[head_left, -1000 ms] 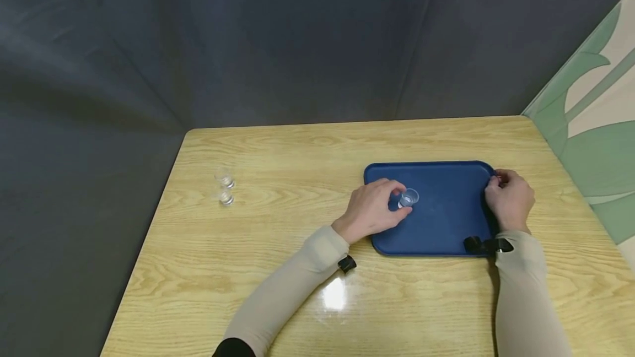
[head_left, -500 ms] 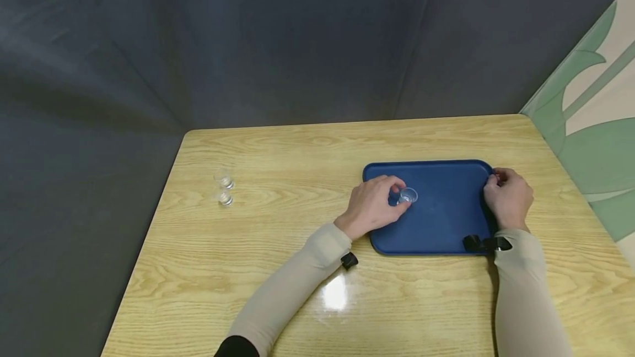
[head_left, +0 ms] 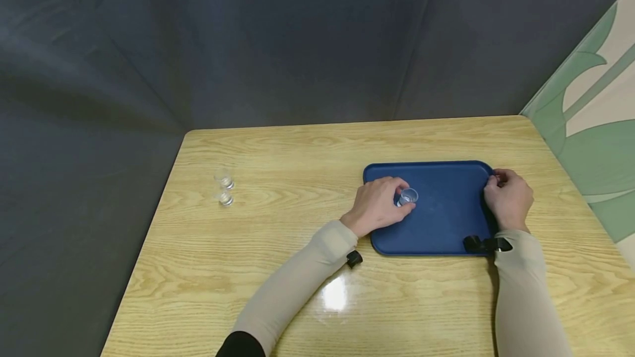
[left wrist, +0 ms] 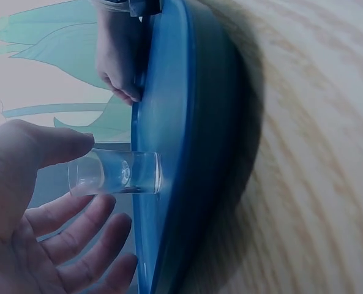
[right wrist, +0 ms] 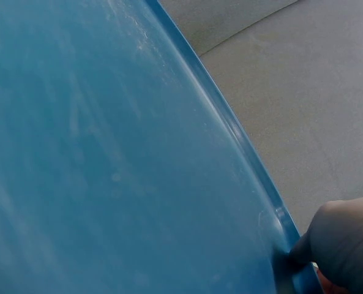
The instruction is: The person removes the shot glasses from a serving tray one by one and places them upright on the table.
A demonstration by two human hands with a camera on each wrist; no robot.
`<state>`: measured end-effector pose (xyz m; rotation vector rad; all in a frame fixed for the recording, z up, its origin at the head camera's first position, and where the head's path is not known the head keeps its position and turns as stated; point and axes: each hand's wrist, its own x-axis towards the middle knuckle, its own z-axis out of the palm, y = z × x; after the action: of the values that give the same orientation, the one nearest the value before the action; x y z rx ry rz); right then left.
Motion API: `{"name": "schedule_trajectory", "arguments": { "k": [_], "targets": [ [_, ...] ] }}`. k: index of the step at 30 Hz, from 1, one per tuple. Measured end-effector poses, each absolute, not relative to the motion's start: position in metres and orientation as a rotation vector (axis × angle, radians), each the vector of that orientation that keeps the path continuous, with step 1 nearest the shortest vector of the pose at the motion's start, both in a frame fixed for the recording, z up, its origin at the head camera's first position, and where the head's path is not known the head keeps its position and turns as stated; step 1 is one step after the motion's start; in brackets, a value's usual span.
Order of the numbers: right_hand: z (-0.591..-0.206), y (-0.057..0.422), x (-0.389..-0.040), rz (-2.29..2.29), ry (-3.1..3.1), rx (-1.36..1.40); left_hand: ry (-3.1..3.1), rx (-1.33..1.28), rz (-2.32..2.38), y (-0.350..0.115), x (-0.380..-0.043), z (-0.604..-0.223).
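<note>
A small clear shot glass point(head_left: 408, 196) stands upright on the left part of the blue tray point(head_left: 446, 219). My left hand point(head_left: 379, 205) reaches over the tray's left edge, thumb on one side of the glass and fingers on the other. Seen from the left wrist, the thumb and index finger lie against the glass point(left wrist: 117, 173) near its rim, while the other fingers spread loosely. At the far end of the tray my right hand point(head_left: 509, 197) pinches the right rim; the right wrist view shows that hand point(right wrist: 346, 245) at the tray edge.
Two more small clear glasses point(head_left: 225, 198) stand close together at the left of the wooden table point(head_left: 278, 247). A dark curtain point(head_left: 297, 43) hangs behind the table and along its left. At right is a wall panel with green leaf shapes point(head_left: 600, 169).
My left hand has shifted slightly right and its thumb has come closer to the glass. The glass and tray keep their places. My right hand stays on the rim.
</note>
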<state>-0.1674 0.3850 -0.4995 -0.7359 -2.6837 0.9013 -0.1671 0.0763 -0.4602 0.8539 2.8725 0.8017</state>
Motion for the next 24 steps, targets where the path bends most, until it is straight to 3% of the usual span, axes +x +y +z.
{"name": "schedule_trajectory", "arguments": {
  "k": [24],
  "targets": [
    [-0.498, 0.386, -0.168, 0.873, -2.699, -0.746, 2.888, 0.812, 0.921, 0.052, -0.163, -0.455]
  ]
}}
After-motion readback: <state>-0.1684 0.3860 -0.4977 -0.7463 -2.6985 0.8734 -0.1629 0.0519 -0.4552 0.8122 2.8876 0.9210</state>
